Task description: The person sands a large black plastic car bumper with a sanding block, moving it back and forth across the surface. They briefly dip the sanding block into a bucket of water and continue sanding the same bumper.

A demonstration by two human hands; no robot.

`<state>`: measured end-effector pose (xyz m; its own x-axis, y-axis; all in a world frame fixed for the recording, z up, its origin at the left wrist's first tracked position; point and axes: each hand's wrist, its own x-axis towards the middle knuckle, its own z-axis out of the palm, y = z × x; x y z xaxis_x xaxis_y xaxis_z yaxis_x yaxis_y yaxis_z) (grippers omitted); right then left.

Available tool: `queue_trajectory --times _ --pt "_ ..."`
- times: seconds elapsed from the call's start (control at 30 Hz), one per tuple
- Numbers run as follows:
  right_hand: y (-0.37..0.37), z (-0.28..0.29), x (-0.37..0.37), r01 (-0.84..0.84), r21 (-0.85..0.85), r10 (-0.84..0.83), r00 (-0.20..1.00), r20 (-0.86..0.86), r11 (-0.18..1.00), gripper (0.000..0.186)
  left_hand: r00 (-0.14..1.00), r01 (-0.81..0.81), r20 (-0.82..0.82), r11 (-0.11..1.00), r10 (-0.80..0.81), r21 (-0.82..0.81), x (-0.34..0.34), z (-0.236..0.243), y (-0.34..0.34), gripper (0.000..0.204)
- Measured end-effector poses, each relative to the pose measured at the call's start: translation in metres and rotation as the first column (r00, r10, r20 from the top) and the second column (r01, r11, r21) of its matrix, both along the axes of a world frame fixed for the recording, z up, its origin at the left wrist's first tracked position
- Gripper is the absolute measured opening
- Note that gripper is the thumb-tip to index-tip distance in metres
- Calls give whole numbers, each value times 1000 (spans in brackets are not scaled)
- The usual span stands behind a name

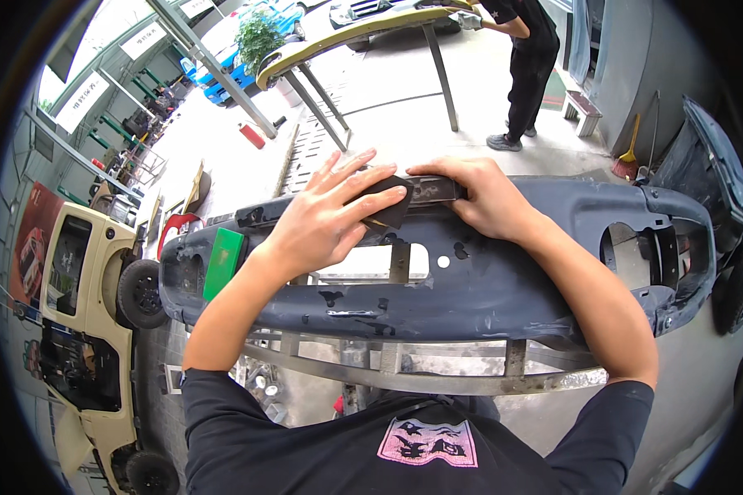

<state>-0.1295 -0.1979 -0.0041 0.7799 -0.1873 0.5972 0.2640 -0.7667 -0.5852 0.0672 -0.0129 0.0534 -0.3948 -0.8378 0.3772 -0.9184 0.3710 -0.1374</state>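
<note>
A dark grey bumper cover [504,305] with wet patches, oval openings at both ends and a central slot lies across a metal stand [454,379] in front of me. My left hand [330,210] presses a black sheet [388,216], apparently sandpaper, on the bumper's upper edge, its fingers over the sheet and its thumb lower. Just to the right, my right hand [491,198] curls its fingers over the raised upper edge, gripping it. A green rectangular block [221,264] rests on the bumper's left part, left of my left forearm.
Beyond, a co-worker [528,74] in dark clothes holds a yellowish bumper [347,37] on a stand. A beige vehicle [82,330] stands left. A red cylinder [252,136] is on the floor, a broom [626,157] by the right wall, dark panels [718,190] at right.
</note>
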Motion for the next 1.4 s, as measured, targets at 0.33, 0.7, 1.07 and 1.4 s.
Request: queue_trajectory --times 0.33,0.7,1.07,1.4 --pt "2 5 -3 24 -4 -24 997 -78 1000 60 999 32 44 991 -26 -131 6 -7 7 63" --pt "4 6 -2 32 -5 -33 996 -86 999 59 994 56 -80 963 -79 -264 1 -15 11 53" --pt "4 6 -2 71 -29 -74 992 -100 997 59 975 -38 -218 931 -45 -363 -7 -24 1 31" --pt "1 2 -1 53 -56 -54 998 -22 997 48 986 -68 -165 920 3 -386 -10 -35 -8 34"
